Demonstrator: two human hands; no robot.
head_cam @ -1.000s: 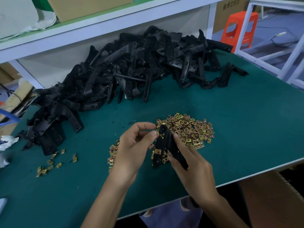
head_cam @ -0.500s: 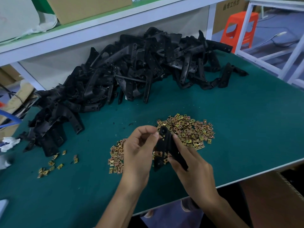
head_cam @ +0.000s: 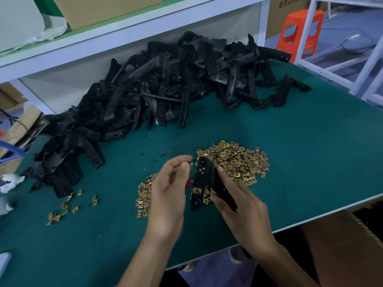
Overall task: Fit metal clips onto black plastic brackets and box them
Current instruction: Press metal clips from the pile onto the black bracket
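Looking like a factory assembly workshop, judging by heaped black brackets [head_cam: 165, 83], loose metal clips [head_cam: 238, 162], green workbench [head_cam: 300, 152], shelved cartons [head_cam: 99, 9].

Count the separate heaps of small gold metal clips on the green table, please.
3: a big heap beyond the right hand, a smaller heap partly behind the left hand, a loose scatter far left. The hands may hide more.

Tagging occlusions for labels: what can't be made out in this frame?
Head view only.
What the left hand pinches, if anything: too small, fingertips cover it.
The bracket: partly covered by the right hand gripping it.
The small clip pile: partly behind the left hand.
The cardboard box, lower right: cut off by the frame edge.
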